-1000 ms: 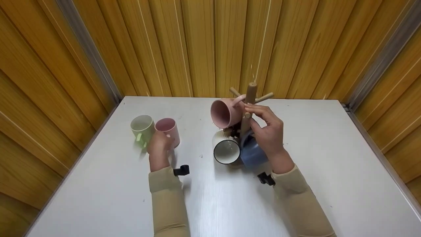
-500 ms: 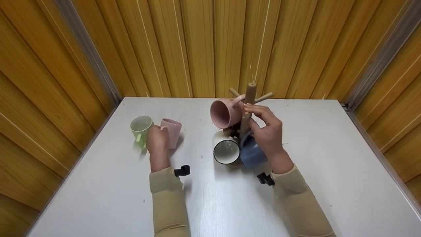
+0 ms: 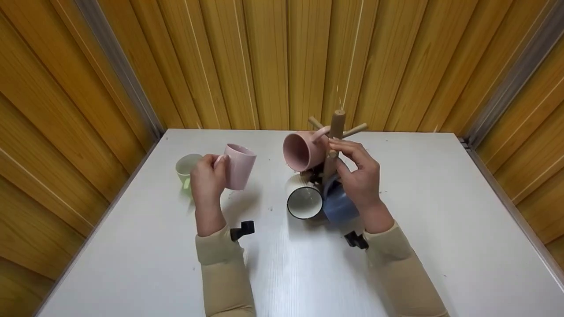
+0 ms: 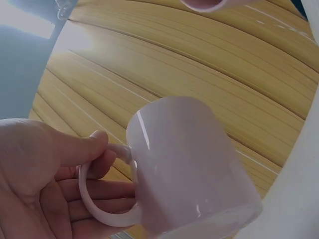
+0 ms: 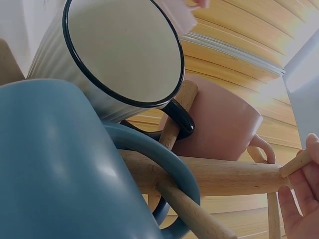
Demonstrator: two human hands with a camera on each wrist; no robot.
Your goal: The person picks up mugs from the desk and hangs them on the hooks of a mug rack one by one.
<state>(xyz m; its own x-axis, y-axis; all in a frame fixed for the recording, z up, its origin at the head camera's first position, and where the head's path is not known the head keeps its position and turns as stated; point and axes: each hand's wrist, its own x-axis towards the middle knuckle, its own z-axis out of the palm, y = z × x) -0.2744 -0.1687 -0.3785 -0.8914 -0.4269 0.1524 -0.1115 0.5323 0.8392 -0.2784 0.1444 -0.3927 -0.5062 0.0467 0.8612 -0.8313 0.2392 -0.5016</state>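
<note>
By the fingers of the left hand (image 3: 209,180), a pale pink cup (image 3: 241,168) is pinched at its handle (image 4: 112,218) left of centre in the head view, and by the right hand (image 3: 362,176), right of centre, a wooden rack (image 3: 338,123) hung with three mugs (image 3: 305,203) is gripped, with a green mug (image 3: 187,164) farther left.

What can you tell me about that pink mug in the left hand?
The pink mug looks like glazed ceramic: pale, glossy and plain where visible, with one looped handle. It is held above the table, tilted, its open mouth upward. Fingers of the left hand grip the handle. Its inside is mostly hidden.
</note>
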